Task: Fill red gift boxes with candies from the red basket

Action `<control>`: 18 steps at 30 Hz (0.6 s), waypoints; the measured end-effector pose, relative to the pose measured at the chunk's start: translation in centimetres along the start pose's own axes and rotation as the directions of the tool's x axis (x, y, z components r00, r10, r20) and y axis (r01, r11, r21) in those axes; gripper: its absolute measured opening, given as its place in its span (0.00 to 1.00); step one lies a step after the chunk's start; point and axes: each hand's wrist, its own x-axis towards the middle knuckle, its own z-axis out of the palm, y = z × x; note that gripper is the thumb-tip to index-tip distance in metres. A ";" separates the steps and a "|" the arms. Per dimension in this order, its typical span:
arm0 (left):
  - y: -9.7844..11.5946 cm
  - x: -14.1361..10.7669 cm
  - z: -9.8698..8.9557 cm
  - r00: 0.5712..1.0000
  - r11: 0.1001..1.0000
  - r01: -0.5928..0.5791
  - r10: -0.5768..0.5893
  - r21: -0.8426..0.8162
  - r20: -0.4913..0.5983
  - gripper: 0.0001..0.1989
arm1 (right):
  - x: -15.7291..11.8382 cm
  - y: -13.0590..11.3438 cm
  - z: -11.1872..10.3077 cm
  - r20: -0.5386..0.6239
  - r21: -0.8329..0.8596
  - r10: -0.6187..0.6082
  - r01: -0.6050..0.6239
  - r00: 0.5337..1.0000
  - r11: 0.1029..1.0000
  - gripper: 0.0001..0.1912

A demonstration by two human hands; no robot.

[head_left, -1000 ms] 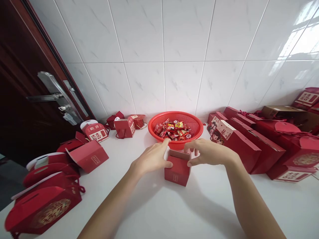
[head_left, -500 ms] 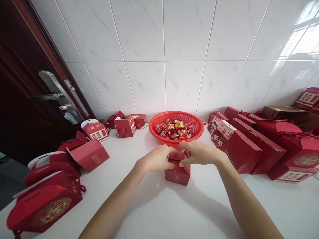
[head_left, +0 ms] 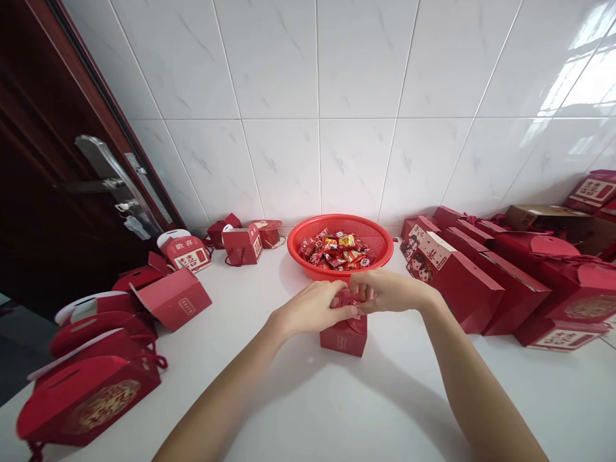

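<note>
Fingers (head_left: 344, 313) nearly closed, our left hand (head_left: 308, 311) and right hand (head_left: 393, 292) pinch the cardboard box (head_left: 342, 343) up top, just before the round mesh basket (head_left: 379, 241)!

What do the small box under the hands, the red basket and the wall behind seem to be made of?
The box: probably thin card, fairly matte red, judging by its flat panels and crisp folded edges.
The basket: likely plastic, slightly shiny, with a fine mesh and smooth rim.
The wall: apparently glazed tile, white with grey veining, jointed and reflecting light.
</note>
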 end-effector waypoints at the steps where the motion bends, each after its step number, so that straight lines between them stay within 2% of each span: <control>1: 0.0 0.1 0.2 1.000 1.000 0.017 -0.016 0.018 -0.018 0.15 | -0.1 -0.1 0.0 -0.013 -0.028 0.024 -0.024 1.000 0.999 0.10; 5: 0.0 0.5 1.0 0.996 0.994 0.062 -0.056 0.091 -0.069 0.14 | -0.6 -0.6 0.1 -0.044 -0.117 0.061 -0.066 0.997 0.991 0.10; 9: -0.4 0.8 1.2 0.998 1.000 -0.010 0.009 -0.010 -0.065 0.18 | -1.3 -1.6 0.8 -0.059 -0.188 0.057 -0.067 0.997 0.980 0.11; 14: -0.6 1.1 1.2 0.996 0.998 -0.058 0.055 -0.032 -0.076 0.15 | -1.2 -2.7 3.5 -0.124 -0.255 0.185 -0.212 0.975 0.943 0.29; 18: -0.2 1.1 1.4 0.987 0.980 -0.156 0.149 -0.125 -0.060 0.11 | -0.9 -2.6 5.6 -0.220 -0.256 0.199 -0.253 0.955 0.933 0.25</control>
